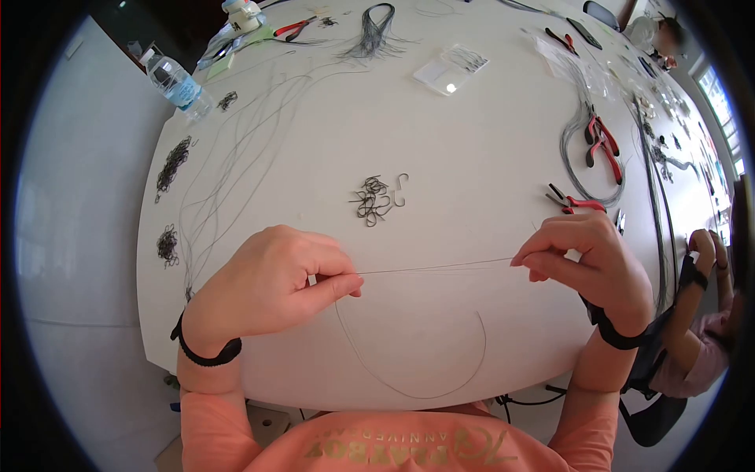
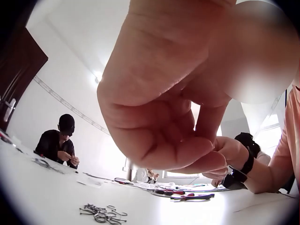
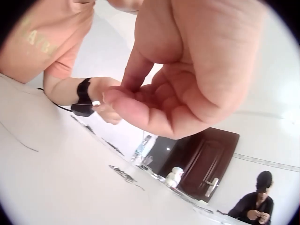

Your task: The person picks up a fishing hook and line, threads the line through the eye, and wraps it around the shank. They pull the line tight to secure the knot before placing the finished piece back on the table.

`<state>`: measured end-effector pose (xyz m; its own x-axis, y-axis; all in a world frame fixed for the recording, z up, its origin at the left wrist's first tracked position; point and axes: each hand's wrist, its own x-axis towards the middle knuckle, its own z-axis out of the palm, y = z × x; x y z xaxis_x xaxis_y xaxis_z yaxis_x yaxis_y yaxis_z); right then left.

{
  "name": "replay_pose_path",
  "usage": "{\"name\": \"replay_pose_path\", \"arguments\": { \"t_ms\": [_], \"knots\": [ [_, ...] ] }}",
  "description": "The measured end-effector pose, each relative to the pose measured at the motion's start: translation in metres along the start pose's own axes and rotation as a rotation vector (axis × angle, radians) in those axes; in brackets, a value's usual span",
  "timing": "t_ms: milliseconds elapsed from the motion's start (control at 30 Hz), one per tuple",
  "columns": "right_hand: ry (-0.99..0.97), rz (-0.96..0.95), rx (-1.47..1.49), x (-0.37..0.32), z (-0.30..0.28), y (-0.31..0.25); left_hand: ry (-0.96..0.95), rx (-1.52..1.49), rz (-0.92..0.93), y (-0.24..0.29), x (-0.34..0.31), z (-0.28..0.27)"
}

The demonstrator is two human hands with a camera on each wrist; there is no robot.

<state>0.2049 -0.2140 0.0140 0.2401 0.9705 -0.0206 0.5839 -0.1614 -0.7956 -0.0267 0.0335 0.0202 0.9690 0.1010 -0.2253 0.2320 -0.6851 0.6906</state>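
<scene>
A thin grey wire-like line point(image 1: 432, 266) stretches nearly level between both hands, close above the white table point(image 1: 503, 346). My left hand point(image 1: 271, 275) pinches it between thumb and fingers at one side. At the other side my right hand point(image 1: 586, 259) pinches it with thumb and forefinger. From the left hand a loose tail point(image 1: 425, 397) curves in a wide arc toward the table's front edge. Beyond the line lies a small heap of dark fish hooks point(image 1: 371, 206), with a couple lying apart at its right. In both wrist views the curled fingers hide the pinched line.
More dark hook piles point(image 1: 173, 167) lie along the left edge, beside long loose strands point(image 1: 259, 145) and a water bottle point(image 1: 177, 86). Red-handled pliers point(image 1: 582, 204) and coiled line are at the right. A clear plastic box point(image 1: 451, 71) stands farther back. Another person point(image 1: 700, 330) sits at right.
</scene>
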Motion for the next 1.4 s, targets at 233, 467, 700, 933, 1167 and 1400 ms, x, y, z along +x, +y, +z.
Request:
{"name": "replay_pose_path", "arguments": {
  "t_ms": [233,467,700,933,1167,1400],
  "knots": [
    [0.131,-0.03,-0.191,0.005,0.022,-0.011,0.388,0.342,0.213,-0.005,-0.001,0.02],
    [0.106,-0.323,-0.184,0.005,0.073,-0.029,0.338,-0.071,0.375,0.009,0.016,0.057],
    [0.204,-0.16,-0.106,0.007,0.067,-0.028,0.358,-0.124,0.365,0.006,0.013,0.047],
    [0.352,0.014,0.129,0.006,0.062,-0.021,0.368,-0.185,0.339,0.002,0.014,0.045],
    [0.327,-0.11,-0.022,0.007,0.058,-0.017,0.364,-0.222,0.312,-0.001,0.015,0.046],
    [0.227,-0.061,-0.03,0.008,0.057,-0.023,0.319,-0.266,0.242,-0.002,0.017,0.047]
  ]
}}
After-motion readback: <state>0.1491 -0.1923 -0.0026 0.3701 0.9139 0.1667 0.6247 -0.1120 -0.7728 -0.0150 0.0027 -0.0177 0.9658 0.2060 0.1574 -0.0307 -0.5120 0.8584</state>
